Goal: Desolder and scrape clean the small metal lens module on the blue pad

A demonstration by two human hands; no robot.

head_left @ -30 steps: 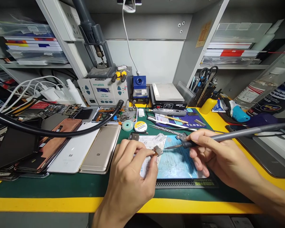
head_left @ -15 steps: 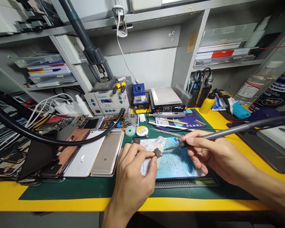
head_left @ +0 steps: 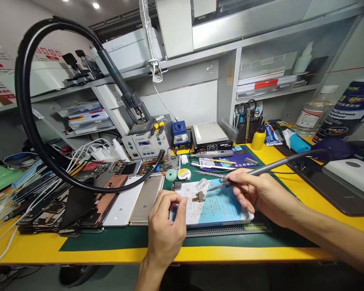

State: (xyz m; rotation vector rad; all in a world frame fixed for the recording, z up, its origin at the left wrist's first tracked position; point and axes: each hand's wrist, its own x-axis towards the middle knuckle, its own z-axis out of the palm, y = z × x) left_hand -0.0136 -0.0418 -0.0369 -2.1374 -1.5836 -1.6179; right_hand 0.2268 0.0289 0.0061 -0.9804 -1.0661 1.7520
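Working at close quarters here, through the head view. Right hand point(head_left: 255, 188): closed pen-fashion around a soldering iron point(head_left: 268, 165), tip pointing left and slightly down. Left hand point(head_left: 167, 218): fingers curled, thumb and forefinger tips close together, nothing visible between them; whether they touch I cannot tell. The small metal part point(head_left: 201, 196) with its brown tail lies on the blue-and-white printed pad point(head_left: 224, 207), just right of the left fingertips and, as far as I can make out, apart from them. The iron's tip is just beside the part's upper right; contact is not clear to me. I judge the step in hand to be fine iron work on this part, with the part unpinned. Next move, as I read it, calls for steadying it by the tail, left fingertips clear of the heat, then a light, exact touch of the tip. Risk: loose, it could skid.
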